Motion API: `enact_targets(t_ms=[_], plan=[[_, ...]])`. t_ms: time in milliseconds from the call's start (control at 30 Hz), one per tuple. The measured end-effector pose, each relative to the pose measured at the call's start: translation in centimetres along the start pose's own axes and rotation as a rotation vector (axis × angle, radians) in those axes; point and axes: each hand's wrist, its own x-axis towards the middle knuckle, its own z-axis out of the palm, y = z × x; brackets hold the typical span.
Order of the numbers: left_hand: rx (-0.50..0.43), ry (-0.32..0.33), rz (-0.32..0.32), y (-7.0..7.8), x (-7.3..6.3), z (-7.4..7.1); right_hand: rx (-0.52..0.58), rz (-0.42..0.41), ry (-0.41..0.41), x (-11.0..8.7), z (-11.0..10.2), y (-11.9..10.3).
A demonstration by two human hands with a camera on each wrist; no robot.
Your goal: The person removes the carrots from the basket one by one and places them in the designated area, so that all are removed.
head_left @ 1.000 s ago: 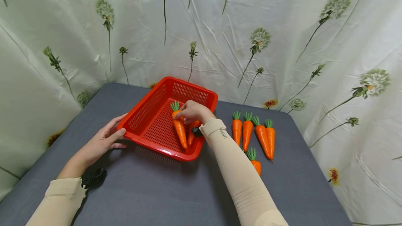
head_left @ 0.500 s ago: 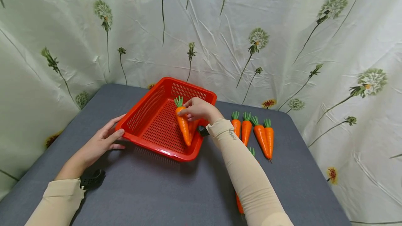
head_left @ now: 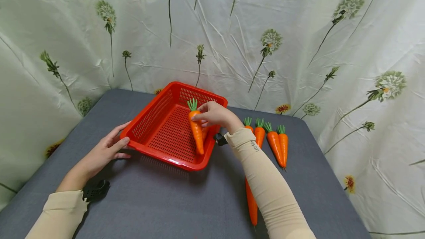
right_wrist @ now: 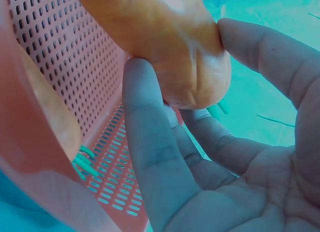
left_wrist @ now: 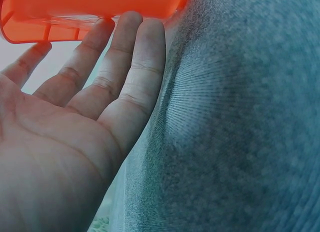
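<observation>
In the head view, my right hand (head_left: pixel 217 116) pinches an orange carrot (head_left: pixel 196 131) with a green top between thumb and fingers, above the floor of a red plastic basket (head_left: pixel 151 151). In the right wrist view, the fingertips sit around the thick end of this carrot (right_wrist: pixel 170 47). A second carrot (head_left: pixel 205 132) lies in the basket, partly hidden behind the held one. My left hand (head_left: pixel 104 154) touches the basket's near left corner, thumb at the rim. Straight fingers of the left hand (left_wrist: pixel 75 112) meet the basket's outer wall (left_wrist: pixel 90 4) in the left wrist view.
Several carrots (head_left: pixel 273 144) lie on the grey tabletop (head_left: pixel 159 202) right of the basket. Another carrot (head_left: pixel 251 202) lies nearer, partly covered by the right forearm (head_left: pixel 265 169). A floral curtain (head_left: pixel 232 47) hangs behind the table.
My right hand has moved slightly right and away from me inside the basket, carrying the carrot towards the second one. The left hand keeps its place at the basket corner.
</observation>
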Motion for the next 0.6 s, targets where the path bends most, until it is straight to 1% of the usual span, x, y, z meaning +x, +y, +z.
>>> enact_targets(t_ms=[167,300,600], plan=[[0.009,0.006,-0.008,0.1,0.0,0.0,0.021,-0.043,-0.012,-0.6,-0.4,-0.1],[0.011,0.007,-0.016,0.0,0.0,0.1,0.044,-0.051,-0.005,-1.0,-0.8,0.0],[-0.008,0.0,0.008,-0.2,-0.1,-0.1,0.101,-0.084,0.011,-1.9,-1.5,-0.2]])
